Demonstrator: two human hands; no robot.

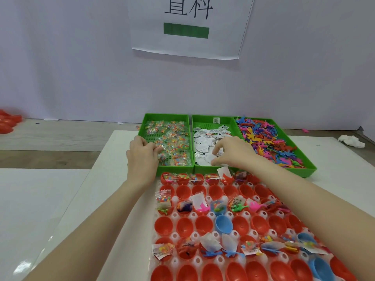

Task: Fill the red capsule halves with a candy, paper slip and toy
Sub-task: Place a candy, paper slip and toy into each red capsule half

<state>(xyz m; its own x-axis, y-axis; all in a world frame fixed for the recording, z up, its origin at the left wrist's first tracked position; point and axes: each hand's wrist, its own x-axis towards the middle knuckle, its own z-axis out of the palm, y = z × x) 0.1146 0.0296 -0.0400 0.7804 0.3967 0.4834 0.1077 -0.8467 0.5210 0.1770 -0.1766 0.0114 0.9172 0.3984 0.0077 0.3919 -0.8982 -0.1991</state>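
Your left hand [142,157] sits at the near left corner of the candy tray [146,120], and your right hand [233,152] hangs over the slip tray [205,118], so both forearms cross above the capsule rack [203,214] and block its middle rows from above. The three green trays stand touching side by side, with no gap to reach between them; their raised walls bar a low sideways sweep. The toy tray [304,159] on the right lies uncovered. Left of the rack you have bare white counter [60,199]. To the far right a crumpled tissue [352,141] lies on the counter, and loose red shells [9,120] lie far left.
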